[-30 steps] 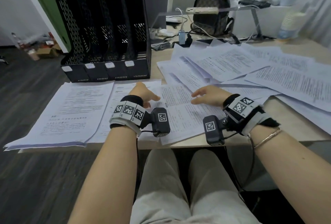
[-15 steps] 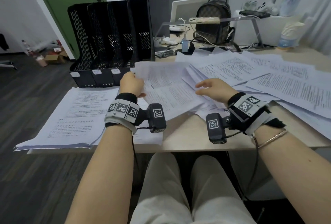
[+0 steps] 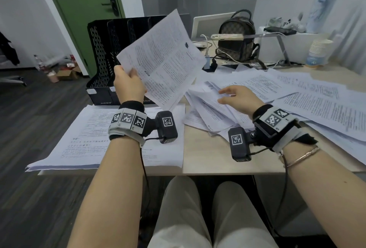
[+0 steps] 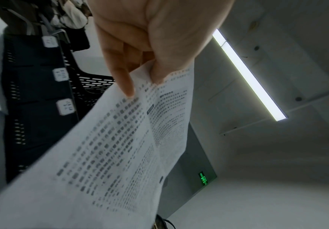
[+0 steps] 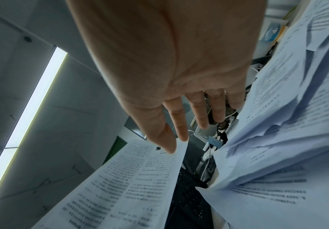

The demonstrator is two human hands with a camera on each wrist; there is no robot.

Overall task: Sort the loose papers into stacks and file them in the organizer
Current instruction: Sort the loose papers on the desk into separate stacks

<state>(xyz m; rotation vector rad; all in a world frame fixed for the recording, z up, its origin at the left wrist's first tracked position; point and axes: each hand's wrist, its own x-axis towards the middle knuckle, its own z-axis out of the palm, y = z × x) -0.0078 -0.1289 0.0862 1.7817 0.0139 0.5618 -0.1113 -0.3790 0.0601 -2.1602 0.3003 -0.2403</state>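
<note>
Before the black organizer [image 3: 103, 53], left hand [image 3: 128, 85] pinches a sheet [image 3: 162, 59]; right hand [image 3: 239, 99] spread.

Bare forearms; each wrist wears a grey band [image 3: 127, 124] with black-and-white tags, black camera [image 3: 167, 127], cable; bracelet [image 3: 301, 156] on the right; pale trousers [image 3: 178, 218]

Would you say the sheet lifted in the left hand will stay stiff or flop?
Probably floppy: the sheet, pinched at one corner by the left hand, already bows in the left wrist view. It looks light and may slip from a loose pinch.
</note>
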